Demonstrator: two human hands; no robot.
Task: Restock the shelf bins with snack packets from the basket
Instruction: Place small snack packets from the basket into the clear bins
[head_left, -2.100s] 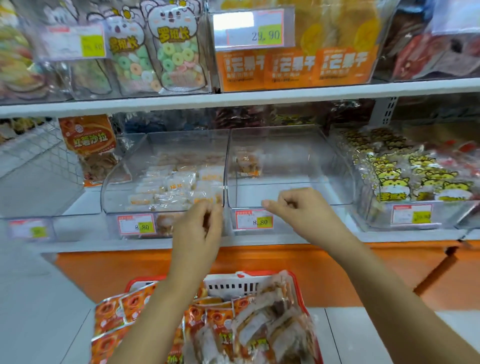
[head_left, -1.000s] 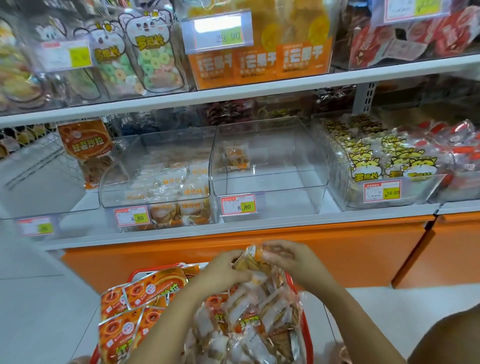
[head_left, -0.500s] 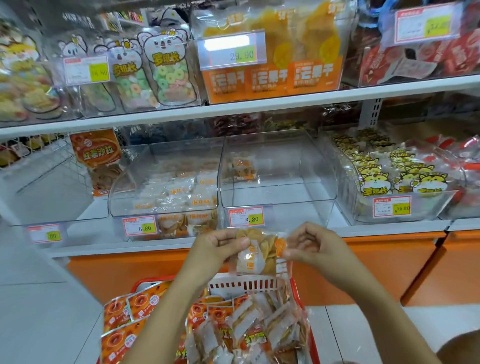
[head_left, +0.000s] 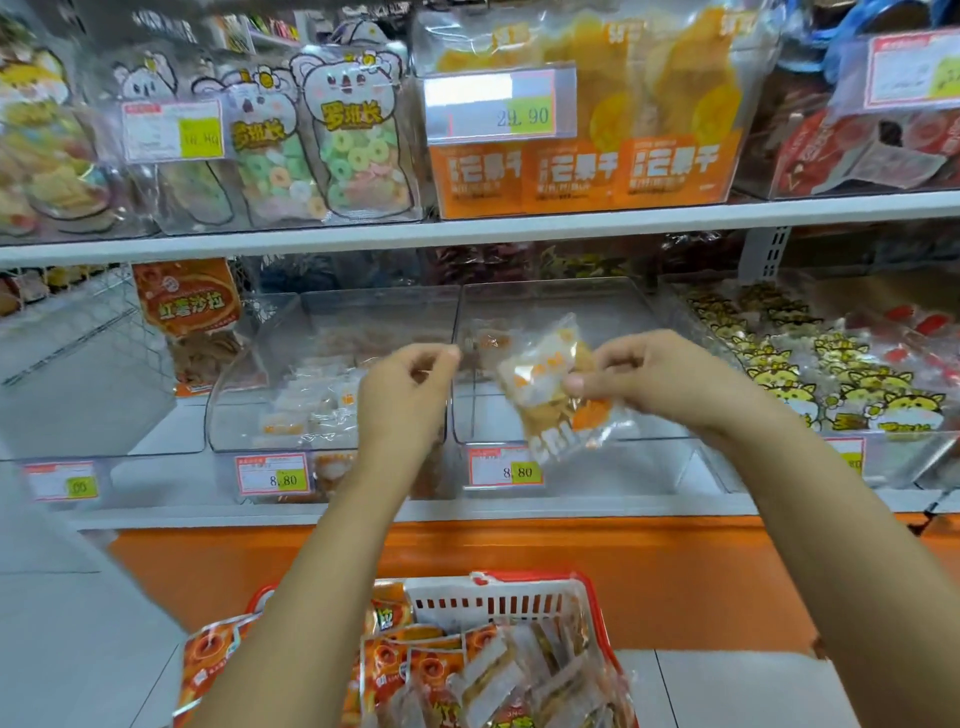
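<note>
Nearest, basket: a red-rimmed basket (head_left: 524, 578) is seen at the bottom edge, heaped with snack packets (head_left: 415, 670).
Left hand: the left hand (head_left: 405, 395) is raised before the shelf's front edge (head_left: 571, 506); its fingers are curled toward the thumb and nothing is seen in them.
Right hand: the right hand (head_left: 660, 379) is closed in a pinch, thumb against fingers, on the held packet (head_left: 545, 384).
Packet's place: it is held tilted in the air, over the front wall of the right clear bin (head_left: 649, 452), apart from the left hand.
Farther: the left clear bin (head_left: 249, 415) is partly filled with pale packets.
</note>
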